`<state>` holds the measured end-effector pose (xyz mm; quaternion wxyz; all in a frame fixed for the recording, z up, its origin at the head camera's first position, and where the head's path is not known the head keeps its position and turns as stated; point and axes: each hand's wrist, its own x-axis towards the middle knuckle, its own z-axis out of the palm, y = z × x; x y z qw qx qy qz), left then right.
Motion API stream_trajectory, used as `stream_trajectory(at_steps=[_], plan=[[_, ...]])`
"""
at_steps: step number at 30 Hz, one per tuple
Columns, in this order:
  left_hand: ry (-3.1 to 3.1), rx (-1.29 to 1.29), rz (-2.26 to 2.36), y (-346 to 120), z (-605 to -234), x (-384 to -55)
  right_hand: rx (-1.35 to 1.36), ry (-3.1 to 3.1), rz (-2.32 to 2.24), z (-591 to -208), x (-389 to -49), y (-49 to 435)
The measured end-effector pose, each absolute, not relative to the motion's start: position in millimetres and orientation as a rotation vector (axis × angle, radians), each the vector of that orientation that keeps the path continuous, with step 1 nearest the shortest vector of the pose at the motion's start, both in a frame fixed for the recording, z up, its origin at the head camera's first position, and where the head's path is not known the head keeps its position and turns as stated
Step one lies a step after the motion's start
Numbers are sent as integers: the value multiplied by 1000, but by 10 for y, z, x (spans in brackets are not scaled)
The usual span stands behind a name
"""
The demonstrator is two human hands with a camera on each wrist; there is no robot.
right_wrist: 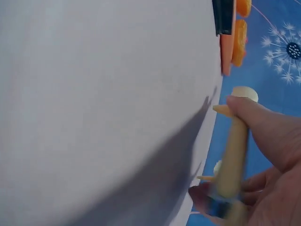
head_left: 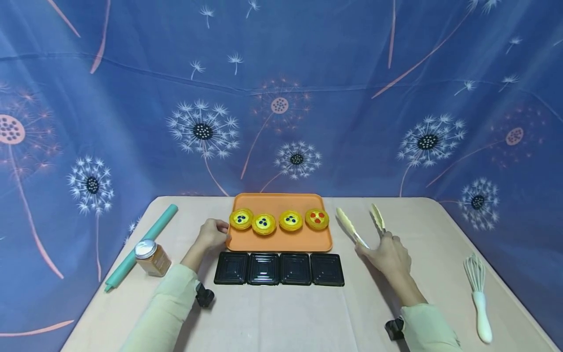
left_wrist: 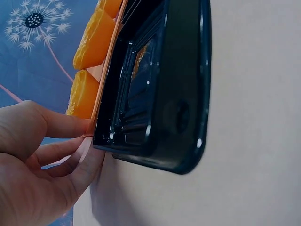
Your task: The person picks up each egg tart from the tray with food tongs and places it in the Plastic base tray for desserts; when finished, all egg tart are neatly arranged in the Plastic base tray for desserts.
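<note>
My left hand [head_left: 212, 233] pinches the left edge of an orange tray [head_left: 281, 244], thumb above and fingers beneath in the left wrist view. On the tray sit several egg tarts in a row; the left one [head_left: 241, 219] has dark blue dots, and the rightmost tart [head_left: 316, 219] carries red pieces. To the right of the tray, my right hand [head_left: 389, 255] grips a pair of food tongs [head_left: 347, 225] with cream-coloured tips spread apart, pointing away from me. Nothing lies between the tips. In the right wrist view the tongs' arm [right_wrist: 233, 157] crosses the palm.
Several black square plastic trays [head_left: 263, 269] stand in a row before the orange tray. At left, a spice jar [head_left: 152, 257] with a silver lid leans against a green rolling pin [head_left: 140, 248]. A whisk [head_left: 478, 298] with a white handle lies far right. Patterned blue cloth hangs behind.
</note>
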<state>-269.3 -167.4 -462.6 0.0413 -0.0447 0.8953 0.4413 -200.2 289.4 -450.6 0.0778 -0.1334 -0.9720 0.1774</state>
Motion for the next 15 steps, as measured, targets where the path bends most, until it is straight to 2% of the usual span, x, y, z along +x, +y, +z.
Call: stream_trajectory(at_steps=[15], plan=[[2736, -192, 1384, -1635, -4636, -2681, -77, -2873, 631, -3825, -2152, 3013]])
